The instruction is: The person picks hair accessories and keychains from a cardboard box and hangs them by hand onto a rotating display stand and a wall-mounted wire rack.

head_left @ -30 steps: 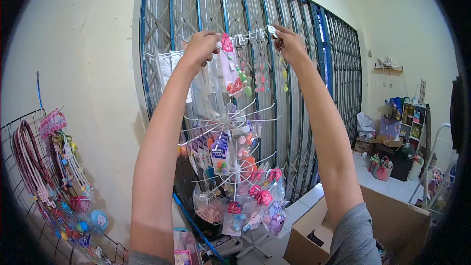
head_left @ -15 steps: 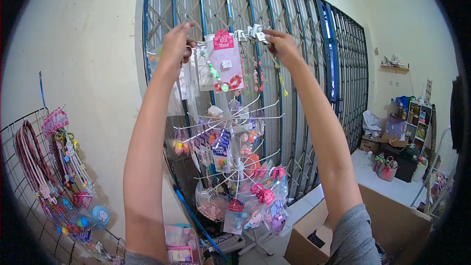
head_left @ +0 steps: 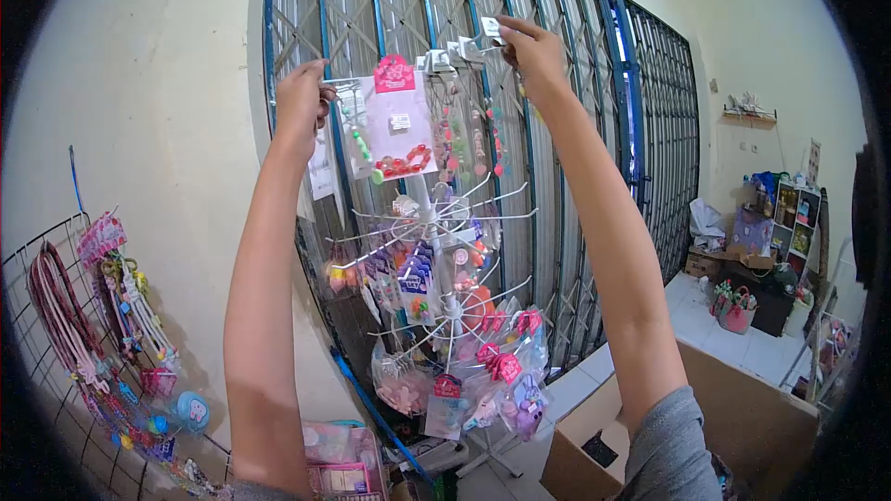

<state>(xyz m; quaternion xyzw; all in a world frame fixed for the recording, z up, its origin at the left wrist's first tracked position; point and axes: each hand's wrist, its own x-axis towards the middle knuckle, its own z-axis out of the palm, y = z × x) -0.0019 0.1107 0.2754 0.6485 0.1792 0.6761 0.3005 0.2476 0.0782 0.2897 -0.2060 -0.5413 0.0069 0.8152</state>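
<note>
Between my hands stands a white tiered display rack (head_left: 427, 218) with hooks radiating from its post. My left hand (head_left: 302, 109) is at the left of the top tier, fingers curled around the end of a white hook. Close to it hang a green bead string (head_left: 360, 141) and a white card (head_left: 397, 111) with a pink header and a red bead bracelet (head_left: 402, 163). Higher, on the right, my right hand (head_left: 536, 57) pinches a small white tag (head_left: 492, 28) between thumb and fingers. Several bead strings (head_left: 478, 139) with white tags hang beside it.
Lower tiers carry packaged trinkets (head_left: 501, 366). A folding metal gate (head_left: 575, 130) is behind the rack. An open cardboard box (head_left: 742, 408) sits at lower right, a pink basket (head_left: 348, 478) at lower left. A wire grid (head_left: 28, 353) with hanging cords stands at far left.
My left hand has moved left and slightly down, and the pink-headed card has shifted left with the top tier. My right hand has risen with the white tag.
</note>
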